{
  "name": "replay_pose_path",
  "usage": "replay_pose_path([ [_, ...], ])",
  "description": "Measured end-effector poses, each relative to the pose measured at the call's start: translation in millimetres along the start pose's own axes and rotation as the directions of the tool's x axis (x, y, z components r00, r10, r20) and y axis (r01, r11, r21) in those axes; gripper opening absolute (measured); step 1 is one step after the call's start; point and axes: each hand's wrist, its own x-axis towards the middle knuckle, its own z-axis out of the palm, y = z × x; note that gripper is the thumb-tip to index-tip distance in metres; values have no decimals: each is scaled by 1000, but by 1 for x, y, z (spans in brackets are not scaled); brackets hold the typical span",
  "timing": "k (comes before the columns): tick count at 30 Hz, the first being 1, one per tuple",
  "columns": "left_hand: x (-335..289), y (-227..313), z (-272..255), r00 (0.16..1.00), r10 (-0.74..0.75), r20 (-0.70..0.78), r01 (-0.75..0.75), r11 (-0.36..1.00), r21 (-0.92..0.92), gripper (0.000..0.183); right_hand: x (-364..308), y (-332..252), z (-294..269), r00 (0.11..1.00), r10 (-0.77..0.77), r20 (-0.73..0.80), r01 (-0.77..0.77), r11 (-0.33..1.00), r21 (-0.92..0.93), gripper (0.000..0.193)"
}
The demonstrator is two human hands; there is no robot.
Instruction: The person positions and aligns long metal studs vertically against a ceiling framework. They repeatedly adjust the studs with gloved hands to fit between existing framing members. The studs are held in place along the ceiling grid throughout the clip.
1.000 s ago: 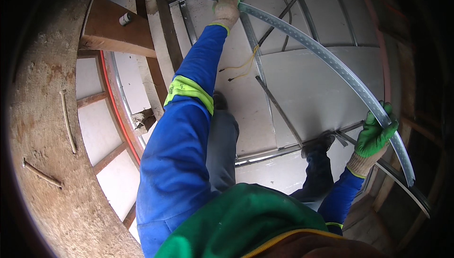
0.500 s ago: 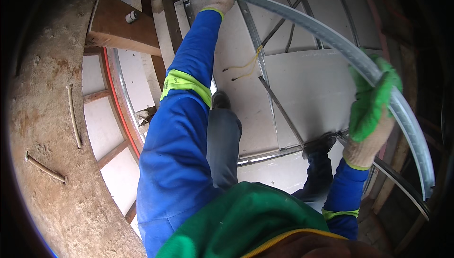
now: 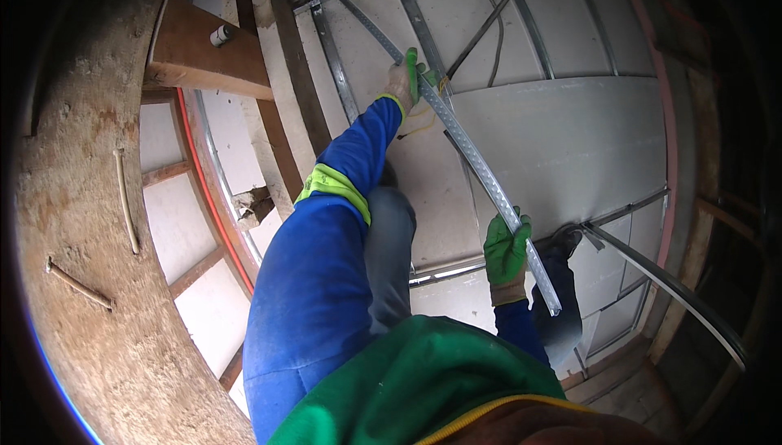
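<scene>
A long, dimpled metal profile (image 3: 466, 142) slants across the middle of the view, its far end at the upper left over the ceiling framing and its near end by my right leg. Around its upper part my left hand (image 3: 405, 80) is closed, in a glove with green palm and fingers and a beige back. Lower down, close to the near end, my right hand (image 3: 507, 256) grips the same profile in a matching glove. Both arms are in blue sleeves; the left one has a yellow-green band (image 3: 334, 187).
Below lie pale panels (image 3: 562, 139) crossed by metal studs (image 3: 415, 17). A yellow cable (image 3: 423, 123) lies near my left hand. On the left are a rough wooden board (image 3: 90, 200) with two nails, a timber beam (image 3: 212, 50) and a red conduit (image 3: 204, 176). Another metal profile (image 3: 664, 282) slants at right.
The profile has swung from the upper right toward the middle and now slopes down to the right. My left hand has come nearer; my right hand has moved left and lower.
</scene>
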Motion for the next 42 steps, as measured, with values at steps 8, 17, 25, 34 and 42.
replay_pose_path([
  [8,-43,3,-3,997,41,-71,-31,990,138,37,-24,9,-49,983,164,-87,-163,986,23,37],
  [17,-48,29,-26,989,83,-126,-80,996,33,17,-62,24,29,947,134,-292,-213,942,-261,42],
  [25,-40,48,-30,985,169,29,-162,972,-173,14,-93,-96,134,943,332,-36,-276,712,-645,73],
  [34,-63,25,-17,946,225,-234,-195,970,144,18,-99,-70,34,981,192,24,130,-565,-815,52],
  [42,-63,60,-24,941,279,-189,-239,948,210,17,-80,-63,11,959,280,35,138,-358,-923,51],
])
